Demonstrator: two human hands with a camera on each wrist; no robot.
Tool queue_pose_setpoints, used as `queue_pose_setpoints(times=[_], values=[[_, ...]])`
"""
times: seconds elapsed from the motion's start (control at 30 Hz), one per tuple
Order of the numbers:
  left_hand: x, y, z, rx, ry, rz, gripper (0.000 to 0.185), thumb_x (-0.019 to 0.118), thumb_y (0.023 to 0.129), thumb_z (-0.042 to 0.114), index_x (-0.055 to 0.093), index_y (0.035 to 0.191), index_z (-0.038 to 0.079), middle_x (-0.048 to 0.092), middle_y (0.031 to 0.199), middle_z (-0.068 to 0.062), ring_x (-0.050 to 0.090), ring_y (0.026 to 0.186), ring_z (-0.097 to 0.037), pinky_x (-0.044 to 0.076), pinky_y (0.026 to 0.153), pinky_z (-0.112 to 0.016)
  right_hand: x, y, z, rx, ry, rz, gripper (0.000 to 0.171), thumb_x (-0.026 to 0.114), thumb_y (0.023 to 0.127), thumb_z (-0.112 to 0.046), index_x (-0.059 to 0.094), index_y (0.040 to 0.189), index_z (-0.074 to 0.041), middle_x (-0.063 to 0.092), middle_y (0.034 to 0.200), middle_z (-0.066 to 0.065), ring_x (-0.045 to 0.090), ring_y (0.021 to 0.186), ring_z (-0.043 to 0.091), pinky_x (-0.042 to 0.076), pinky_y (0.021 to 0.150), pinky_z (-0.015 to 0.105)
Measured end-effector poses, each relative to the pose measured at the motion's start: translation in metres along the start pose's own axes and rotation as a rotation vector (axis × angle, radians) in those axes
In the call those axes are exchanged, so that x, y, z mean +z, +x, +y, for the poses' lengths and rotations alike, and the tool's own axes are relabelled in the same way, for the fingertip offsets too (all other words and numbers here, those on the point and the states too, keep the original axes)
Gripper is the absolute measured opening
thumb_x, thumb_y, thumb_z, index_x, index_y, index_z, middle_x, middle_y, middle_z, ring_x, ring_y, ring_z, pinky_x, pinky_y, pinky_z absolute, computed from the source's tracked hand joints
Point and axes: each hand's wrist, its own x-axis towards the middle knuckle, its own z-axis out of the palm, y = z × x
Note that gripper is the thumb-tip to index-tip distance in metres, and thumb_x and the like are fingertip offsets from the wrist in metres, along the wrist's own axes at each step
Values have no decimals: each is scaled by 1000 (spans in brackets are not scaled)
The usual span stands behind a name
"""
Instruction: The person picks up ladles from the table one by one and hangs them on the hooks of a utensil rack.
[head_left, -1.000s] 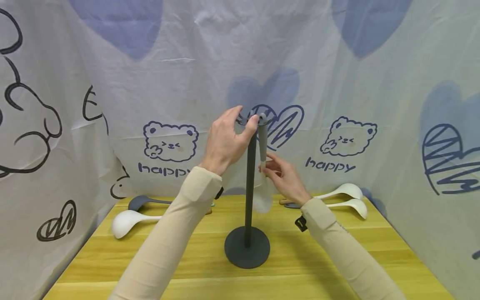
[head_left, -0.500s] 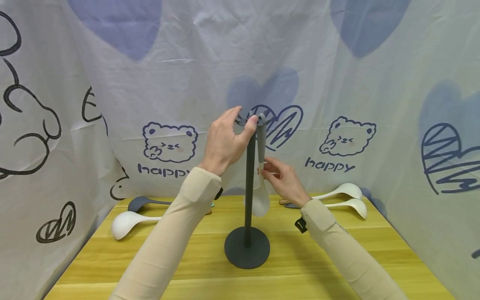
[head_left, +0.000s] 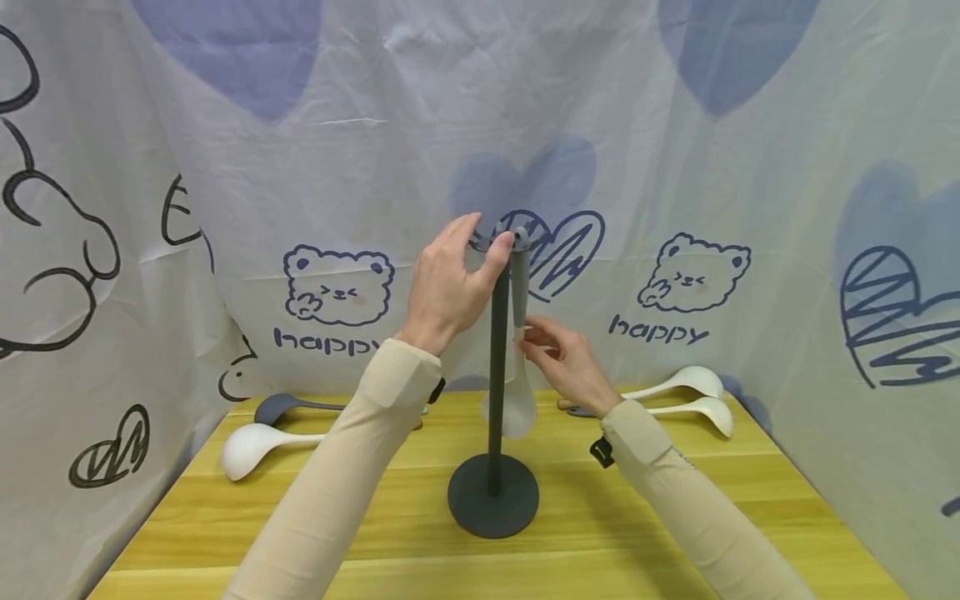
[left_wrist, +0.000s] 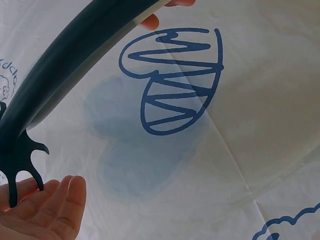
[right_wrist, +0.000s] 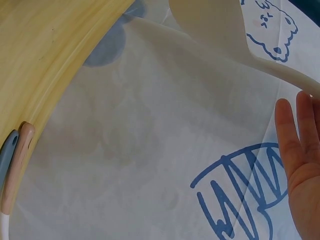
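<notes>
A dark hooked rack overlaps the left grip before printed cloth.

A small curtained-off booth is suggested by the creased white fabric sheets, printed with blue hearts and line-drawn bears, by which a yellow wood-grain counter is enclosed on three sides; the wider room cannot be told.

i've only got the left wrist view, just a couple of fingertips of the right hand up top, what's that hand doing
Observer: In the head view, the right hand pinches a white-ended utensil just below its gray handle.

Operator: ok and the pole runs out of my picture, what's it standing on

Observer: A round dark base, seen in the head view, which rests on the wooden table.
</notes>
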Motion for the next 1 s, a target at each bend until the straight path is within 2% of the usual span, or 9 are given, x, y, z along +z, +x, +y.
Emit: queue_pose_setpoints(times=[0.13,0.23,0.4,0.57,0.8,1.0], values=[[0,-1,0,3,1,-8,69,42,97,55,45,146,7,47,150,-11,44,139,-27,36,116,-41,-1,-1,-1,-15,-4,3,41,62,97,-16,56,138,-14,69,119,11,66,107,26,57,92,43],[0,-2,-1,11,1,-18,76,37,97,63,39,150,8,43,153,-11,42,140,-28,36,116,-42,-1,-2,-1,-18,-6,1,41,61,98,-16,56,138,-13,69,120,12,66,108,26,57,92,42],[2,-7,-6,30,-11,-38,91,27,92,77,15,158,16,36,157,-11,41,140,-30,37,114,-47,-2,-3,2,-12,-6,3,39,61,98,-17,57,136,-12,69,120,12,66,109,26,56,93,43],[6,-14,-12,18,-19,-50,90,35,93,72,-5,158,25,29,160,-10,39,141,-30,38,112,-51,-4,-6,4,-1,-10,0,37,60,99,-17,58,135,-10,68,121,12,66,110,26,55,94,44],[10,-24,-19,-2,-22,-48,90,45,95,62,-3,159,21,36,154,-13,44,135,-27,46,103,-50,-8,-8,10,10,-30,-2,33,57,100,-16,60,133,-12,69,122,9,68,108,23,56,92,44],[11,-27,-20,-8,-30,-56,89,46,96,61,-2,159,22,38,152,-14,43,136,-26,46,104,-51,-10,-9,12,-2,-64,-14,30,56,101,-18,63,129,-13,68,123,7,67,108,22,56,91,43]])
